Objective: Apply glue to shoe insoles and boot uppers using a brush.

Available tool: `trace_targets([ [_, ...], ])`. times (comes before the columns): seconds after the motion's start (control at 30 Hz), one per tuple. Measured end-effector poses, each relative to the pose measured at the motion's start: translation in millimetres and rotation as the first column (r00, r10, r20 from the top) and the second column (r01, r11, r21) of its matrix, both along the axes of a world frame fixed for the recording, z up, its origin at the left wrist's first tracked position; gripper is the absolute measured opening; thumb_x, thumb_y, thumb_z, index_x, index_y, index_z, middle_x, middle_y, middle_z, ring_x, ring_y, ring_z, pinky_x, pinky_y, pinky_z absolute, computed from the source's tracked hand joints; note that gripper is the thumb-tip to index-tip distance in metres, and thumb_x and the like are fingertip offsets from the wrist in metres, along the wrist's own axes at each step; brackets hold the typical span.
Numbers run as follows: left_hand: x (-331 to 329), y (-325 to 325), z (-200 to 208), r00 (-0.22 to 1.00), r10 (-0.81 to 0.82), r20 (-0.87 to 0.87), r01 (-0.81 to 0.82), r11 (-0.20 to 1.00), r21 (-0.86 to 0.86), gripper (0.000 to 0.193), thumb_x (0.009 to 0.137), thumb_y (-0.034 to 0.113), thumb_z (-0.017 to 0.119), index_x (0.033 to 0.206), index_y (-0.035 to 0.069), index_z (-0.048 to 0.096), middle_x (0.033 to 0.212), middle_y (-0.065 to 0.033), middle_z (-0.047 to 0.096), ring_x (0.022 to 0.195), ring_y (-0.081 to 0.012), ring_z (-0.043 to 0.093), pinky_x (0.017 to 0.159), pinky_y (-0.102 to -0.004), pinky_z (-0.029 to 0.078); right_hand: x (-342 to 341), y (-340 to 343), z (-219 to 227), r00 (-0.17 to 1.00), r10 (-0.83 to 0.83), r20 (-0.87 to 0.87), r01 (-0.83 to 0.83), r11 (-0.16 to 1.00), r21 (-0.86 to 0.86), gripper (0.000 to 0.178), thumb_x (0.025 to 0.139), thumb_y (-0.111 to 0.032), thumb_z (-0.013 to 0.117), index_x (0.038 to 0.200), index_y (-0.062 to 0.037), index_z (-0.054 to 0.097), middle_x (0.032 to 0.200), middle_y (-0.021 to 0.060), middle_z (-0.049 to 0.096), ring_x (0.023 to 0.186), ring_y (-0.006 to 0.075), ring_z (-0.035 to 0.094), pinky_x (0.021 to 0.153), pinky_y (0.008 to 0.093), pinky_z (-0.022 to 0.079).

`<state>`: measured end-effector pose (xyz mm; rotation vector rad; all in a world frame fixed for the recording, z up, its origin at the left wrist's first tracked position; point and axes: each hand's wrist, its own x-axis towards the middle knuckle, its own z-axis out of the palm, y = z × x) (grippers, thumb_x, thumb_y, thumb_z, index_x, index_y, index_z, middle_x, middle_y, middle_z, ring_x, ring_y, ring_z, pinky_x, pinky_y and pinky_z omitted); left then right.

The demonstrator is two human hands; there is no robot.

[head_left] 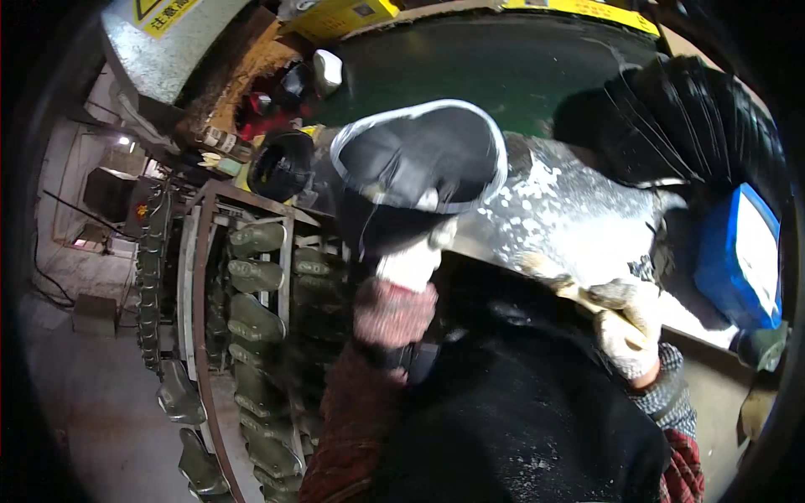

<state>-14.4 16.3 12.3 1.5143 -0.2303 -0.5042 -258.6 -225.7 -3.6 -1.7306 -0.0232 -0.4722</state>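
My left hand (412,261), in a white glove, is closed on the near edge of a black boot shaft (369,159). The shaft's wide mouth faces up and has a pale rim; its lower part is partly hidden by my hand and forearm. At the bench's front edge, my right hand (631,329), also gloved in white, grips a brush (570,289) by its light handle. Tan, blurred bristles point left over the bench top (579,201), which is spattered with white.
Black boot shafts (696,117) lie stacked at the back right, with a blue tub (729,260) holding something white before them. A metal rack (204,277) of olive-green foot-shaped forms (256,314) stands left. Behind the bench runs a dark green surface (470,71).
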Motion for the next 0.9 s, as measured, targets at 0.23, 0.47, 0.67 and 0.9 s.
trace_targets([
  [0.23,106,-22,-4,0.887,0.289,0.361,-0.313,0.950,0.008,0.026,0.101,0.022,0.048,0.113,-0.001,0.053,0.097,-0.0200,0.064,0.085,-0.0271,0.065,0.074,-0.0366,0.058,3,-10,3,0.985,-0.138,-0.101,0.124,0.983,-0.133,0.016,0.088,-0.007,0.058,0.100,0.0029,0.063,0.092,0.0113,0.065,0.083,0.0198,0.062,0.076,0.0284,0.050],
  [0.47,-31,138,69,0.911,0.361,0.198,-0.085,0.636,-0.767,0.029,0.097,0.013,0.055,0.123,0.002,0.050,0.106,-0.0154,0.060,0.095,-0.0299,0.062,0.084,-0.0424,0.057,3,1,-18,0.988,0.031,-0.152,-0.043,0.996,-0.073,0.026,0.093,-0.023,0.062,0.100,0.0030,0.062,0.091,0.0123,0.064,0.083,0.0201,0.062,0.076,0.0306,0.049],
  [0.67,-188,273,203,-0.579,0.367,0.728,-0.779,-0.513,-0.362,0.067,0.087,0.031,0.072,0.140,0.001,0.043,0.127,-0.0203,0.058,0.109,-0.0339,0.060,0.099,-0.0419,0.048,11,51,26,0.933,0.292,-0.211,-0.282,0.956,0.077,0.025,0.094,-0.018,0.059,0.105,0.0039,0.060,0.089,0.0107,0.065,0.081,0.0156,0.060,0.072,0.0273,0.047],
  [0.9,-212,414,190,-0.133,0.844,0.520,-0.908,0.106,-0.405,0.055,0.086,0.022,0.069,0.132,-0.003,0.051,0.126,-0.0168,0.058,0.107,-0.0287,0.061,0.097,-0.0425,0.050,3,62,13,0.918,0.339,-0.206,-0.340,0.940,0.031,0.025,0.095,0.002,0.053,0.119,0.0079,0.058,0.101,0.0126,0.065,0.086,0.0162,0.061,0.079,0.0273,0.050],
])
